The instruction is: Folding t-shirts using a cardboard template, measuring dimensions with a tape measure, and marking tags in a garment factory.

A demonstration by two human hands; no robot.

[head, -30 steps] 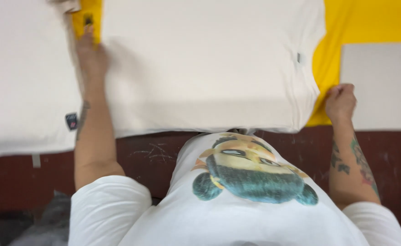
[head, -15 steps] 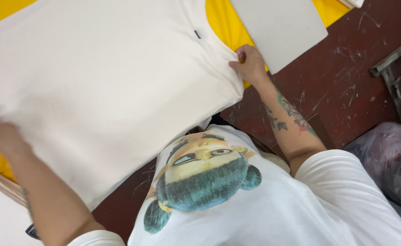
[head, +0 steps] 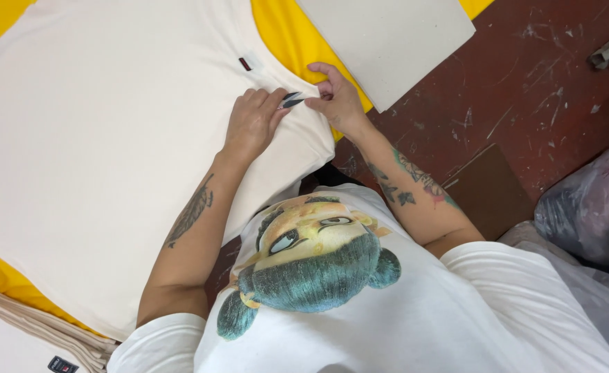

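Both hands, left (head: 251, 124) and right (head: 337, 103), grip-pinch a dark tag (head: 291, 100) at the shirt's (head: 111, 138) edge.

A bright yellow padded surface (head: 284, 31) filled the upper left of the frame. A scuffed, dark red floor (head: 526, 90) with pale scratches took the upper right. A flat brown cardboard piece (head: 494, 190) lay on it right of centre, and a crinkled clear plastic bag of dark cloth (head: 591, 207) sat at the right edge. Light fell evenly.
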